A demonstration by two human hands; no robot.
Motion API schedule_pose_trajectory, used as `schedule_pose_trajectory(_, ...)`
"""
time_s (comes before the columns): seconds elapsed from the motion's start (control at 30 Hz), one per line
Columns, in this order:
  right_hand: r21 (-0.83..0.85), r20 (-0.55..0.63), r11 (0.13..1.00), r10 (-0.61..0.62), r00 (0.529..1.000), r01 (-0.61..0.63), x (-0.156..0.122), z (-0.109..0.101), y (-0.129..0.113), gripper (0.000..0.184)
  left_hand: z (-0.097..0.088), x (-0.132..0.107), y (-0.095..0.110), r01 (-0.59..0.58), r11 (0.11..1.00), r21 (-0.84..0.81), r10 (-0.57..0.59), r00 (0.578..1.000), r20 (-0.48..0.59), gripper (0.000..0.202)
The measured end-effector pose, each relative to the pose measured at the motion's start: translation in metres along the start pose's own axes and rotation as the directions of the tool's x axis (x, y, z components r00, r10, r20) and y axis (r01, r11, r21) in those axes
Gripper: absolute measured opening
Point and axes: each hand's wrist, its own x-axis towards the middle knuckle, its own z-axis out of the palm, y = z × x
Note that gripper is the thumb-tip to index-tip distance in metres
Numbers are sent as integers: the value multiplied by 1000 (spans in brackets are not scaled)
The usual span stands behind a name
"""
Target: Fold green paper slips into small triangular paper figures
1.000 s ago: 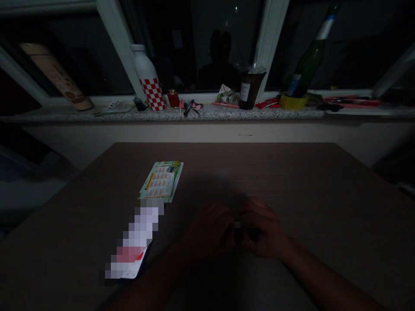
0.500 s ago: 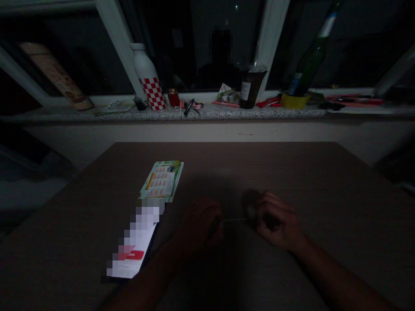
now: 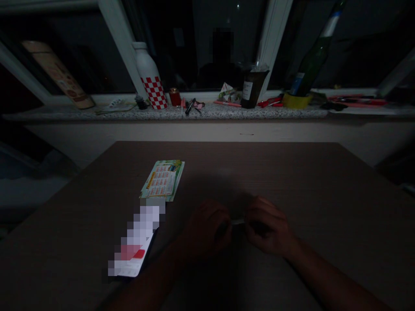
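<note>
Both my hands rest on the brown table [image 3: 292, 172] in dim light, fingers curled. My left hand [image 3: 207, 229] and my right hand [image 3: 267, 226] sit close together. A thin pale piece [image 3: 237, 221], too small and dark to name, spans the short gap between their fingertips. Each hand pinches one end of it. Left of my left hand lie a white slip with a red mark [image 3: 134, 246] and a green printed card [image 3: 163, 180].
A stone windowsill [image 3: 97, 114] runs along the back. On it stand a red-checked white bottle [image 3: 150, 77], a small red jar [image 3: 175, 97], a dark cup [image 3: 253, 86], a green glass bottle [image 3: 313, 54], a leaning tube [image 3: 58, 75] and red pens [image 3: 353, 102].
My hands drew apart half a second ago, showing a thin line between them. They have since come closer together again, still pinching the small piece.
</note>
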Motion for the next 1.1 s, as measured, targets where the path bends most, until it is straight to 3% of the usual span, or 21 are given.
schedule_pose_trajectory(0.27, 2, -74, 999, -35, 997, 35, 6, -7, -4, 16, -8, -3, -4, 64, 998, 24, -64, 998, 3, 13)
schedule_pose_trajectory(0.6, 13, -124, 1000, 4, 992, -2, 3, -10, -1, 15, -18, -3, -11, 116, 988, 99, -116, 993, -6, 7)
schedule_pose_trajectory(0.8, 80, -138, 996, 53, 989, -42, 4, -7, -1, 19, -16, -2, -13, 188, 981, 52, -187, 982, -30, 5)
schedule_pose_trajectory(0.97, 112, -150, 989, 116, 982, -100, 2, -6, -1, 18, -11, -3, -14, 319, 945, -74, -322, 946, -35, 8)
schedule_pose_trajectory(1.03, 120, -157, 985, 138, 978, -120, 2, -6, -1, 17, -9, -3, -11, 411, 896, -171, -420, 907, -22, 7)
schedule_pose_trajectory(1.1, 129, -175, 981, 168, 970, -146, 2, -6, -2, 16, -7, -3, -7, 514, 808, -288, -541, 841, -15, 6)
